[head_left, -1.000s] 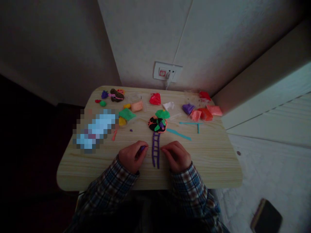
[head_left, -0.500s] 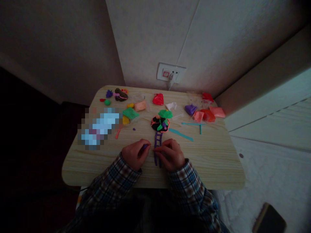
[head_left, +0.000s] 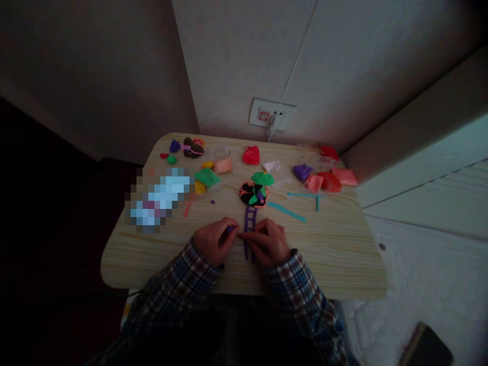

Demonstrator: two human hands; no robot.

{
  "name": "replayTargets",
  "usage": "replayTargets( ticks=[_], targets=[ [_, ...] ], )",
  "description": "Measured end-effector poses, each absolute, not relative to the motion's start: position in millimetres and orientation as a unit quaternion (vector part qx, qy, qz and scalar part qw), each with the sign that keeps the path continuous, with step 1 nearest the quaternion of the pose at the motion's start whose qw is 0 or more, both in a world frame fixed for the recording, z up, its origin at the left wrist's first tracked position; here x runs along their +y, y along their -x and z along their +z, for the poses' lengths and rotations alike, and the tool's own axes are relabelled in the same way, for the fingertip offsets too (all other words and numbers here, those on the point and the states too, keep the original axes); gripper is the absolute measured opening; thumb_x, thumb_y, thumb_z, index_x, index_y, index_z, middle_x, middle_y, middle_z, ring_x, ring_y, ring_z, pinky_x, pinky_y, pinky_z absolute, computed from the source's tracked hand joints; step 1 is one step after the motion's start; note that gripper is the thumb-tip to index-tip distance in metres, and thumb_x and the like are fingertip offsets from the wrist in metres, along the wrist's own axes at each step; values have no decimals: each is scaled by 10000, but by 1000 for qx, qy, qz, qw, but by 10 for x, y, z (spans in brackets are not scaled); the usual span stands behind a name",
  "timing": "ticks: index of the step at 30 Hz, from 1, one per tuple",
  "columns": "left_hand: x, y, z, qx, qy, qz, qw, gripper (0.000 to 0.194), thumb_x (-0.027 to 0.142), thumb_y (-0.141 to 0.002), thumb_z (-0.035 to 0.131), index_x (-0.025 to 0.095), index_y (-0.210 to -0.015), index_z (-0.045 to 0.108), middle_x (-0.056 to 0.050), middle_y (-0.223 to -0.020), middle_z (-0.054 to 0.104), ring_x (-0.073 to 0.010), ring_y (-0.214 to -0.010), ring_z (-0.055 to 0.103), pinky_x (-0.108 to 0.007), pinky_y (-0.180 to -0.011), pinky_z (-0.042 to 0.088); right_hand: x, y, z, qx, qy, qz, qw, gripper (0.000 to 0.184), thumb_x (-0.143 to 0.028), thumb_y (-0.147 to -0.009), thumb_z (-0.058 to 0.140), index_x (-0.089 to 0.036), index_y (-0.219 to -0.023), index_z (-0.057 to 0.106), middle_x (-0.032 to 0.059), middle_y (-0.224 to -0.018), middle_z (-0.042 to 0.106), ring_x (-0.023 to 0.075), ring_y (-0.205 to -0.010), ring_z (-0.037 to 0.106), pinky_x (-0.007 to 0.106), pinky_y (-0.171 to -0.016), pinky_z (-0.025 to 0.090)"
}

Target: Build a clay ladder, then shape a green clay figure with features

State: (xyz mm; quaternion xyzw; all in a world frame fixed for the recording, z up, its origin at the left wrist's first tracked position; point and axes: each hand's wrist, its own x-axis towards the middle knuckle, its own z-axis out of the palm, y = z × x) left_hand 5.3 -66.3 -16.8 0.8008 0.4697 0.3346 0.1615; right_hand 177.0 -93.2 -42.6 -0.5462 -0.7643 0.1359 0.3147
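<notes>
My left hand [head_left: 214, 240] is closed on a small lump of purple modelling clay [head_left: 230, 230], which shows between thumb and fingers. Just right of it, my right hand [head_left: 269, 244] reaches its pinched fingertips to the left hand's fingers, over the ladder. Whatever those fingertips hold is too small to make out. Beneath them lies a purple clay ladder [head_left: 250, 217], with two long rails and several rungs near its top. The ladder's upper end meets a black clay piece [head_left: 247, 195] with orange edging, green leaves and a green cap-like top [head_left: 263, 178].
Bags of coloured clay lie along the back: red [head_left: 251, 155], green [head_left: 208, 177], purple [head_left: 302, 172]. A teal strip [head_left: 286, 211] and a teal stick [head_left: 317, 204] are at right. A pixelated object [head_left: 160, 200] sits left on the wooden table [head_left: 335, 269].
My right fingertips have moved from over the ladder leftward to meet my left fingers. The whole view has shifted slightly.
</notes>
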Motion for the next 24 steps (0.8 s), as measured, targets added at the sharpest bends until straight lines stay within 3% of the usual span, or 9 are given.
replayTargets(
  ticks=[11, 18, 24],
  targets=[
    [-662, -56, -153, 467, -805, 332, 153, 177, 225, -878, 466, 154, -798, 606, 14, -576, 636, -81, -448, 549, -170, -477, 426, -920, -1780, -404, -753, 550, 157, 325, 224, -194, -801, 590, -251, -974, 719, 18, -780, 559, 155, -767, 547, 343, -762, 362],
    [-667, -47, -174, 487, -794, 323, 168, 175, 234, -871, 473, 157, -804, 615, 7, -592, 644, -88, -458, 556, -180, -487, 436, -926, -1796, -341, -730, 562, 170, 350, 198, -191, -828, 533, -225, -897, 715, 17, -761, 559, 150, -737, 547, 332, -729, 370],
    [-682, -27, -176, 550, -740, 333, 198, 156, 257, -874, 500, 158, -838, 614, 3, -639, 671, -97, -520, 602, -183, -531, 457, -910, -1647, -321, -728, 577, 97, 357, 111, -235, -810, 589, -230, -780, 696, 17, -765, 560, 163, -768, 535, 353, -791, 333]
  ],
)
